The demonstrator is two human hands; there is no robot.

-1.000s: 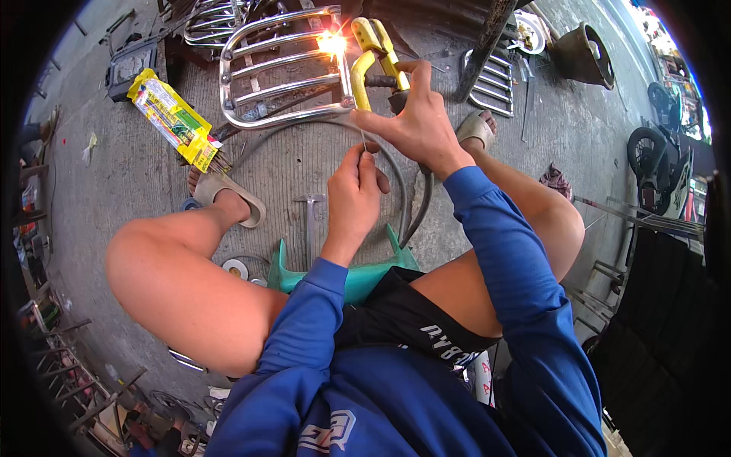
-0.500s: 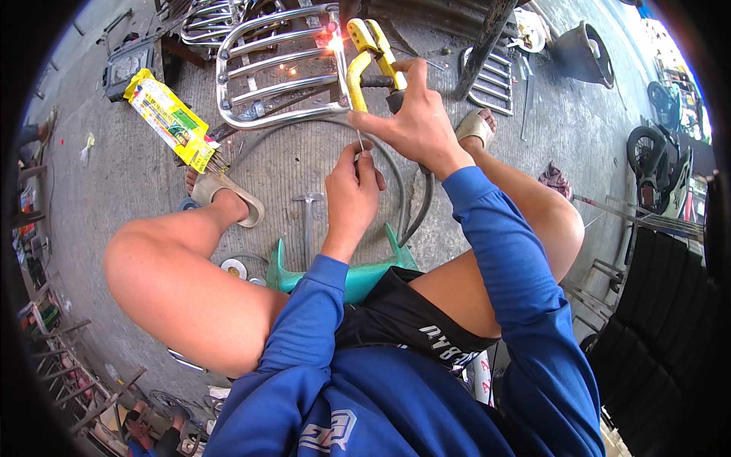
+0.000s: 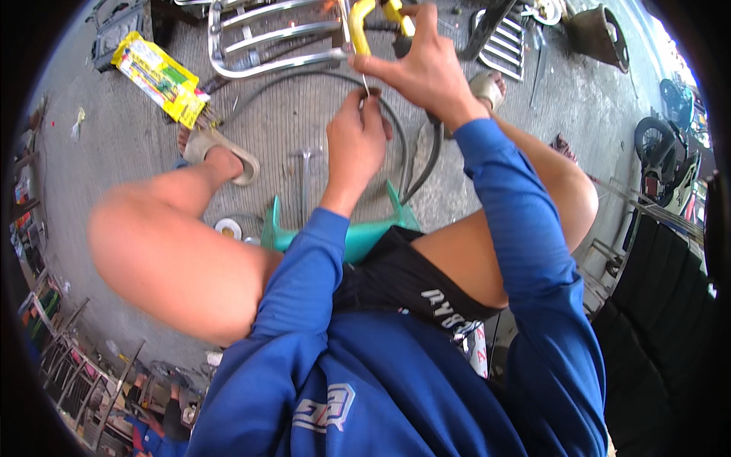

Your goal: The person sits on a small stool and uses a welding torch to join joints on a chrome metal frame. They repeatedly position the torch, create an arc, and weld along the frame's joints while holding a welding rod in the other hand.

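A thin rod [image 3: 365, 82] is pinched in the left hand [image 3: 356, 141]; a yellow clamp [image 3: 359, 29], beside the chrome rack [image 3: 289, 34], is gripped by the right hand [image 3: 430, 76]. Welding is judged in progress; steady alignment is required.

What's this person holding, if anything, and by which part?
The right grip holds a yellow clamp tool by its dark handle, partly hidden. The left grip pinches a thin rod near its lower visible end.

The rack [image 3: 292, 33] lies at the top, left of the holder [image 3: 361, 29]. The packet [image 3: 156, 79] lies upper left; mid-frame, the hammer [image 3: 305, 186] lies above the stool [image 3: 369, 238].
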